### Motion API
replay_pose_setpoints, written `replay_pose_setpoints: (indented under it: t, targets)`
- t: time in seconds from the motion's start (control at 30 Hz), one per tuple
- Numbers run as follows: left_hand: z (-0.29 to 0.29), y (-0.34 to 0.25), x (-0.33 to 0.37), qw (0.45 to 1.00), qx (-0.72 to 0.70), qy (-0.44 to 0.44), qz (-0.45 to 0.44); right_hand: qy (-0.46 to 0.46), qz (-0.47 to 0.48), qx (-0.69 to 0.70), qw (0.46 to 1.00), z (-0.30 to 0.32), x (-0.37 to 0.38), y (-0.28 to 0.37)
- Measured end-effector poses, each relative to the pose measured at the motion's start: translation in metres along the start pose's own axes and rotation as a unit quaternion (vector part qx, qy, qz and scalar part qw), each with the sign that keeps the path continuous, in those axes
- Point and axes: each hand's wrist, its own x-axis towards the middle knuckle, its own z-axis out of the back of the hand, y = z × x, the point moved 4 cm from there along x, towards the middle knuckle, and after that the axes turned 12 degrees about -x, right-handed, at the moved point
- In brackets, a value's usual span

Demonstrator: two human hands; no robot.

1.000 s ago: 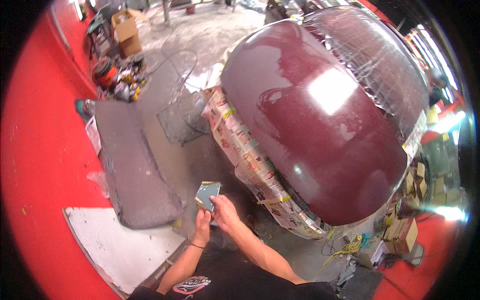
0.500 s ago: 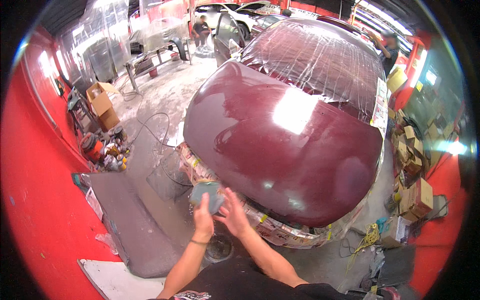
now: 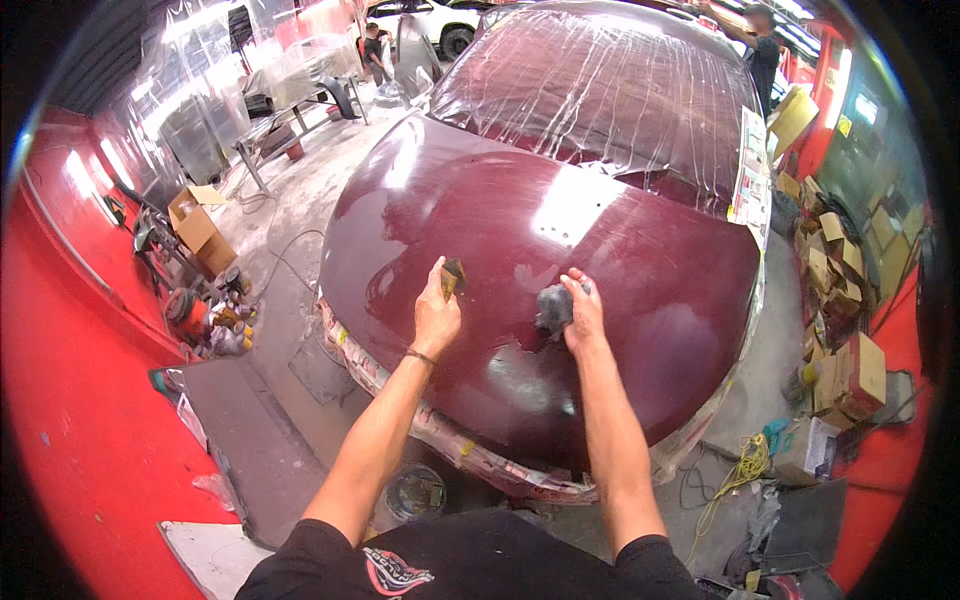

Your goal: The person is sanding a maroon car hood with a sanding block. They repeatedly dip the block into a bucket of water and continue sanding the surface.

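The maroon car hood (image 3: pixel 480 215), wet and shiny in patches, stretches out before me. My left hand (image 3: pixel 437 318) is over its left part, closed on a small dark and yellowish pad (image 3: pixel 454 276) held between thumb and fingers. In my right hand (image 3: pixel 585 318), further right above the hood, is a dark grey crumpled cloth (image 3: pixel 552 308). Whether either item touches the paint, I cannot tell. Clear plastic sheeting (image 3: pixel 600 95) streaked with white drips covers the windshield. Masking paper (image 3: pixel 440 432) lines the hood's front edge.
Near my body a bucket (image 3: pixel 416 492) stands on the floor. Dark panels (image 3: pixel 250 420) lie at left, by a red wall (image 3: pixel 90 400). Cardboard boxes (image 3: pixel 850 380) and a yellow cord (image 3: pixel 740 470) are at right. A person (image 3: pixel 762 60) stands beyond the car's right side; another (image 3: pixel 376 52) is at the back.
Both hands have moved forward from before the bumper to over the hood and spread apart. The grey-green piece at my left hand now appears as separate items, one in each hand.
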Motion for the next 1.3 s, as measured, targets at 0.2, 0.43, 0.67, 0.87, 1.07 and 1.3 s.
replay_pose_setpoints:
  t: [0.2, 0.43, 0.67, 0.87, 1.07, 1.3]
  targets:
    - [-0.059, 0.026, -0.035, 0.954, 0.232, 0.156, -0.107, -0.062, 0.152, -0.772, 0.614, 0.018, -0.009, 0.033]
    - [-0.117, 0.030, -0.100, 0.928, 0.281, 0.218, -0.115, -0.090, 0.314, -0.729, 0.602, 0.048, -0.021, 0.000]
    - [-0.136, 0.079, 0.077, 0.917, 0.377, 0.133, -0.001, -0.086, 0.313, -0.710, 0.625, 0.029, -0.025, -0.001]
    - [-0.179, 0.042, 0.017, 0.899, 0.290, 0.265, -0.195, -0.094, 0.301, -0.714, 0.625, 0.041, -0.017, -0.001]
    - [-0.125, 0.119, 0.157, 0.926, 0.328, 0.162, -0.094, -0.115, 0.296, -0.717, 0.621, 0.033, -0.021, -0.003]
    - [-0.130, 0.132, 0.181, 0.905, 0.391, 0.150, -0.073, -0.125, 0.288, -0.749, 0.584, 0.034, -0.012, -0.007]
